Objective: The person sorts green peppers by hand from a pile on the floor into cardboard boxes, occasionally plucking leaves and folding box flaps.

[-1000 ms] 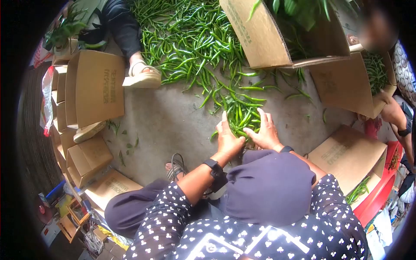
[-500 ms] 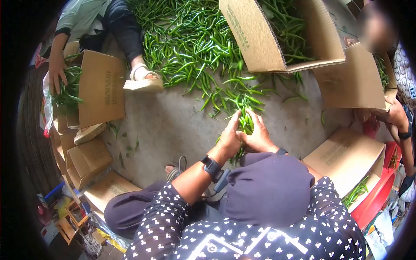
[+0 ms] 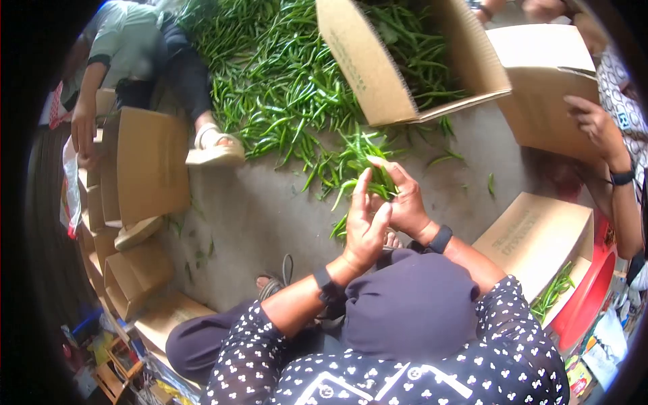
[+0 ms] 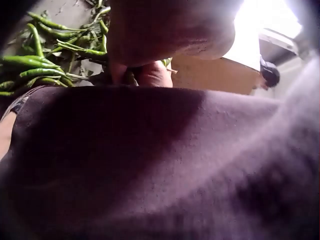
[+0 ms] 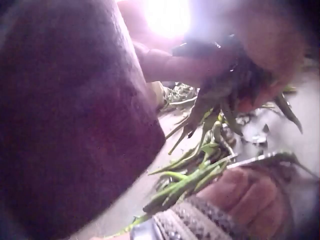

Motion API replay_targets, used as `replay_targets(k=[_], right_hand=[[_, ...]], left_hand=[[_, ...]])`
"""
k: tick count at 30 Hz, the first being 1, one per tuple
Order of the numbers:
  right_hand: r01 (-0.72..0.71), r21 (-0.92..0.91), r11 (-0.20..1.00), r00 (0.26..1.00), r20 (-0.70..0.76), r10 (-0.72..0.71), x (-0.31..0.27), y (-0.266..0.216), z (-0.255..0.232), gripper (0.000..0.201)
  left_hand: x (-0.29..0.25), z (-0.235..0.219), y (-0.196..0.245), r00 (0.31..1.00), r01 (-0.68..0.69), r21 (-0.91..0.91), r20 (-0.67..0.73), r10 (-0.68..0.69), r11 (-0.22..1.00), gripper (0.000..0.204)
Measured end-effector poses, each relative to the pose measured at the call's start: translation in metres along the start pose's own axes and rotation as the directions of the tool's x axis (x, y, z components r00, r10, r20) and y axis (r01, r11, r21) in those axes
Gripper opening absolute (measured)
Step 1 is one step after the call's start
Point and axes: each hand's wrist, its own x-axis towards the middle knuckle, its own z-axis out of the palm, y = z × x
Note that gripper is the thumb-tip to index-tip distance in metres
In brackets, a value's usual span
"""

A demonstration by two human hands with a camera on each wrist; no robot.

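A small bunch of green chili peppers (image 3: 379,183) is lifted off the floor in front of the knee. The right hand (image 3: 410,206) grips it, fingers bent over the far side. Facing it, the left hand (image 3: 366,233) is upright with straight fingers against the near side of the bunch. In the right wrist view, pepper tips (image 5: 232,107) hang below the right hand (image 5: 272,40). The left wrist view shows the back of the left hand (image 4: 170,30), its fingertips mostly hidden. More loose peppers (image 5: 185,187) lie by a sandalled foot (image 5: 245,200).
A wide heap of green peppers (image 3: 277,81) covers the floor ahead. An opened carton (image 3: 368,67) holding peppers stands beyond the hands. More cartons stand left (image 3: 152,165) and right (image 3: 533,236), near a red basin (image 3: 586,304). Another person's foot (image 3: 219,148) is beside the heap.
The hands gathered peppers from the floor and raised the bunch. The right hand's fingers now bend over it. At right, a neighbour's carton has tilted upright; the head view has shifted slightly.
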Motion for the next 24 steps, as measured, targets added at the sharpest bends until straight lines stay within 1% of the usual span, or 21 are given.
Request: replay_targets(k=[2, 3, 4, 6, 7, 8, 9, 11, 12, 13, 14, 15, 16, 17, 18, 19, 20, 21, 22, 23, 24], right_hand=[[0.119, -0.032, 0.992, 0.993, -0.004, -0.119, 0.015, -0.022, -0.011, 0.057], [0.185, -0.029, 0.982, 0.983, 0.019, -0.185, 0.022, -0.036, -0.020, 0.058], [0.252, 0.030, 0.967, 0.968, -0.007, -0.252, 0.028, -0.052, -0.025, 0.058], [0.484, -0.111, 0.868, 0.871, -0.039, -0.490, 0.044, -0.079, -0.035, 0.058], [0.491, -0.120, 0.863, 0.865, -0.049, -0.499, 0.052, -0.094, -0.039, 0.058], [0.581, -0.140, 0.802, 0.802, -0.074, -0.593, 0.060, -0.108, -0.043, 0.058], [0.660, -0.162, 0.733, 0.729, -0.095, -0.678, 0.068, -0.122, -0.048, 0.057], [0.658, -0.270, 0.703, 0.695, -0.142, -0.705, 0.087, -0.135, -0.064, 0.057], [0.637, -0.279, 0.719, 0.710, -0.152, -0.688, 0.097, -0.136, -0.073, 0.059], [0.597, -0.253, 0.761, 0.722, -0.244, -0.648, 0.110, -0.137, -0.077, 0.054], [0.559, -0.224, 0.798, 0.727, -0.331, -0.602, 0.122, -0.139, -0.082, 0.050], [0.487, -0.111, 0.866, 0.834, -0.235, -0.499, 0.130, -0.143, -0.095, 0.054], [0.490, -0.115, 0.864, 0.831, -0.239, -0.503, 0.141, -0.134, -0.105, 0.054], [0.375, -0.278, 0.884, 0.900, -0.119, -0.419, 0.153, -0.121, -0.113, 0.058], [0.266, -0.442, 0.857, 0.952, -0.019, -0.305, 0.158, -0.108, -0.119, 0.063], [0.302, -0.680, 0.668, 0.927, 0.044, -0.374, 0.155, -0.094, -0.128, 0.059], [0.302, -0.753, 0.584, 0.911, 0.048, -0.409, 0.150, -0.085, -0.134, 0.055], [0.315, -0.700, 0.641, 0.920, 0.060, -0.387, 0.147, -0.077, -0.145, 0.050], [0.324, -0.641, 0.696, 0.929, 0.077, -0.362, 0.144, -0.074, -0.151, 0.046], [0.323, -0.641, 0.697, 0.929, 0.074, -0.362, 0.142, -0.074, -0.151, 0.046], [0.241, -0.618, 0.748, 0.955, 0.013, -0.297, 0.140, -0.076, -0.151, 0.040]], left_hand=[[0.006, 0.005, 0.021, 0.976, -0.200, 0.021, 0.098, 0.197, 0.980, 0.069], [0.007, 0.004, 0.034, 0.957, -0.239, 0.045, 0.179, 0.227, 0.970, 0.072], [0.009, 0.001, 0.035, 0.939, -0.287, 0.048, 0.210, 0.271, 0.957, 0.075], [0.015, 0.000, 0.052, 0.799, -0.559, 0.135, 0.351, 0.488, 0.818, 0.080], [0.019, 0.005, 0.064, 0.734, -0.648, 0.130, 0.370, 0.570, 0.751, 0.082], [0.025, 0.012, 0.077, 0.659, -0.729, 0.122, 0.387, 0.644, 0.673, 0.084], [0.036, 0.016, 0.093, 0.614, -0.771, 0.151, 0.437, 0.658, 0.619, 0.092], [0.057, 0.040, 0.138, 0.661, -0.688, 0.080, 0.479, 0.577, 0.722, 0.093], [0.076, 0.047, 0.147, 0.572, -0.773, 0.112, 0.548, 0.611, 0.624, 0.088], [0.095, 0.054, 0.157, 0.475, -0.849, 0.126, 0.609, 0.636, 0.513, 0.084], [0.107, 0.063, 0.167, 0.484, -0.847, 0.159, 0.627, 0.610, 0.508, 0.078], [0.122, 0.069, 0.171, 0.560, -0.808, 0.227, 0.582, 0.590, 0.543, 0.075], [0.129, 0.070, 0.171, 0.633, -0.759, 0.296, 0.542, 0.552, 0.580, 0.071], [0.137, 0.072, 0.172, 0.701, -0.702, 0.360, 0.498, 0.510, 0.615, 0.067], [0.143, 0.065, 0.173, 0.766, -0.635, 0.427, 0.457, 0.452, 0.644, 0.062], [0.136, 0.055, 0.179, 0.900, -0.424, 0.527, 0.336, 0.277, 0.737, 0.055], [0.130, 0.043, 0.179, 0.926, -0.355, 0.451, 0.288, 0.243, 0.819, 0.050], [0.128, 0.028, 0.170, 0.932, -0.359, 0.461, 0.230, 0.281, 0.812, 0.040], [0.125, 0.012, 0.164, 0.953, -0.300, 0.549, 0.200, 0.226, 0.780, 0.030], [0.123, -0.002, 0.149, 0.947, -0.320, 0.516, 0.194, 0.256, 0.795, 0.025], [0.117, -0.012, 0.139, 0.939, -0.343, 0.521, 0.197, 0.281, 0.782, 0.023]])
